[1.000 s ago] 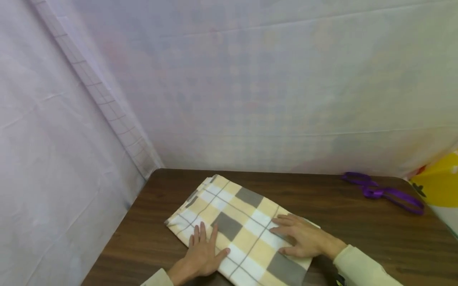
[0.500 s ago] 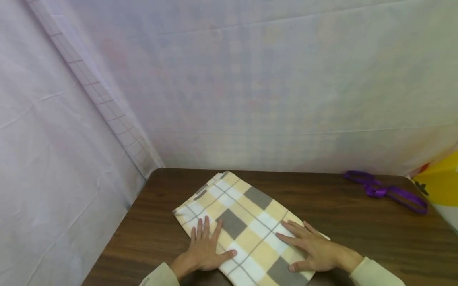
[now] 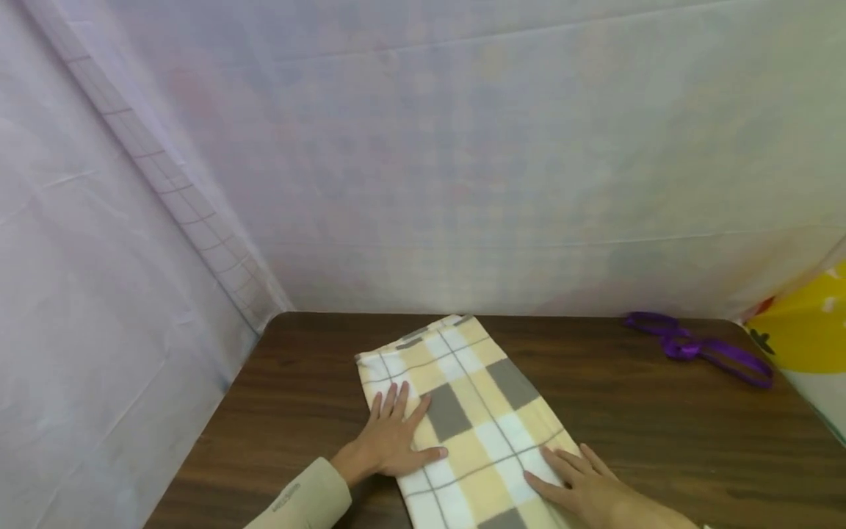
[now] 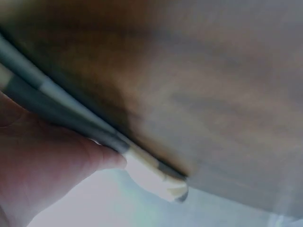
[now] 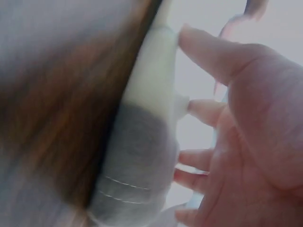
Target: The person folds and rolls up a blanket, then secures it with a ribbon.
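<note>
Left hand (image 3: 393, 444) and right hand (image 3: 588, 486) rest, fingers spread, on the folded cloth (image 3: 494, 435); it has turned on the worktop (image 3: 661, 426), its sides now squarer to the far edge.

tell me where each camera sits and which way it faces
Head: on the head, facing forward and down at the checkered cloth and table; left hand, right hand and left sleeve show.
Left wrist: on that wrist, facing the cloth's edge; left hand shows.
Right wrist: on that wrist, facing the cloth's edge; right hand shows.
Both wrist views share cloth and table.
</note>
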Demonstrator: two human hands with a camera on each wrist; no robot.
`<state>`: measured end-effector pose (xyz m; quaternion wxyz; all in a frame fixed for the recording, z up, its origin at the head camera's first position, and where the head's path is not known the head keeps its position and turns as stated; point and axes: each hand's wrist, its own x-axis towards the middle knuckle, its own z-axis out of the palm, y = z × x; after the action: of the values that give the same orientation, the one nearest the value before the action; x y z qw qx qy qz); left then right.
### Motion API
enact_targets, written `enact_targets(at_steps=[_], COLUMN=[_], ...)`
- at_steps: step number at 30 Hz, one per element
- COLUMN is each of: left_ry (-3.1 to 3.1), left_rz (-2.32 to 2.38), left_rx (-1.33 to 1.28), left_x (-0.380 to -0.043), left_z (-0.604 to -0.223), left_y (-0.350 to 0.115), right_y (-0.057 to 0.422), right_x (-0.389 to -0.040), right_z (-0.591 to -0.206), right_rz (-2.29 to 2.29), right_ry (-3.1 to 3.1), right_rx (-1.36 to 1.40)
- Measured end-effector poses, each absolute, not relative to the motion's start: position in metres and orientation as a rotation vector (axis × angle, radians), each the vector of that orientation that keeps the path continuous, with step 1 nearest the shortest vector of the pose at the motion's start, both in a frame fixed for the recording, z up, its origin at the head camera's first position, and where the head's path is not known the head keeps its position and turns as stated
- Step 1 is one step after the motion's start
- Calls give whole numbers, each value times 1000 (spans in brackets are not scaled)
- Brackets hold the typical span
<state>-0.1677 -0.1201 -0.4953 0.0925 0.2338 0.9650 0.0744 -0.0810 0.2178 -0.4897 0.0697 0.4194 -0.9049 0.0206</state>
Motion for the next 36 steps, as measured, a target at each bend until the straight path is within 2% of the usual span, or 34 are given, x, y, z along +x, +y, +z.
enact_targets(at_steps=[5,13,20,25,30,36], left_ry=[2842,2765,2749,2735,2747,2781], left_rz=[116,50,-35,-30,-2,-5], left_rx=[779,983,1044,1049,1059,1125], left_x=[-181,-206,-222,-227,-227,-215], left_z=[-491,-484,-476,-475,-477,-486], left_y=[-107,-94,-79,-76,-79,-83], right_y=[213,206,199,194,192,190], right_x=[-67,-51,-46,-46,-46,-46], right_z=[-500,-515,-512,-510,-509,-509], right_rz=[71,-100,9,88,22,-5], right_ry=[-2871,-2582,-2801,-2936,-2816,-2780], right_rx=[1133,1054,985,951,973,969])
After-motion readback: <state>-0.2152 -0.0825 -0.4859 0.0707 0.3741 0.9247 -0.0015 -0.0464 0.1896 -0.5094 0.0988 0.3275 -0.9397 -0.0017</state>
